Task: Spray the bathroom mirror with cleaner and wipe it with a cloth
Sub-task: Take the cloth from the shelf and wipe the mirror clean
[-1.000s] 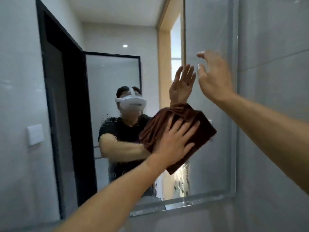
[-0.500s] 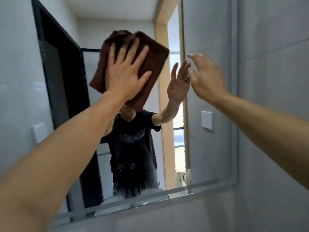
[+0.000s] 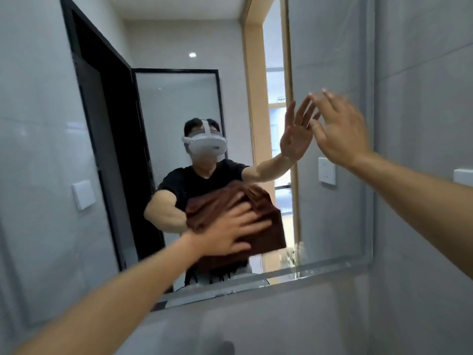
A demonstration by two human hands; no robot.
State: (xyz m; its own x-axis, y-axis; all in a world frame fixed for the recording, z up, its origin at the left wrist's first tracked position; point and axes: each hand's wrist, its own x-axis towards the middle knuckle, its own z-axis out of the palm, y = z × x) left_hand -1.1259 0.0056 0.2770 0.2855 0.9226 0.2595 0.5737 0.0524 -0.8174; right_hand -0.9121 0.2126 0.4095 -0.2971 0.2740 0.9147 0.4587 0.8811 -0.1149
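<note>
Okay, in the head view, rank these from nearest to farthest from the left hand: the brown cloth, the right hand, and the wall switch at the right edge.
1. brown cloth: directly under the left hand, pressed to the mirror.
2. right hand: up and to the right, fingers at the glass.
3. wall switch: far right, on the tiled wall.

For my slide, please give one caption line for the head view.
Left hand presses a brown cloth on the mirror; right hand rests open against the glass.
</note>
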